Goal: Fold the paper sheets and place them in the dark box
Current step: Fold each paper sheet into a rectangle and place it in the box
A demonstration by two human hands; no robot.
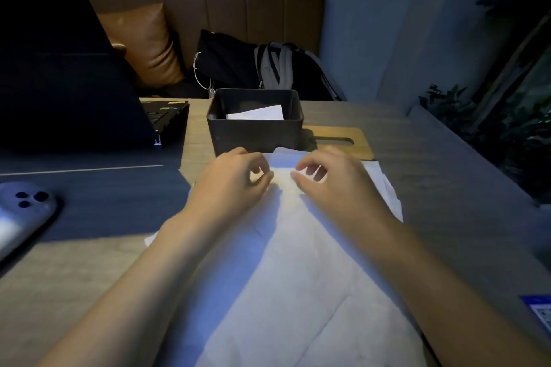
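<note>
A white paper sheet point(298, 277) lies spread on the wooden table in front of me, over other white sheets whose edges show at the right. My left hand point(232, 185) and my right hand point(337, 185) rest on its far end with fingers curled, each pinching the paper near the middle. Just beyond them stands the dark box point(255, 131), open at the top. A folded white paper point(256, 113) leans inside it.
A laptop point(74, 74) stands open at the left, and a phone point(21, 214) lies near the left edge. A wooden lid with a slot point(337, 138) sits right of the box. Bags and a cushion lie on the bench behind. A blue-printed card point(539, 313) is at the right edge.
</note>
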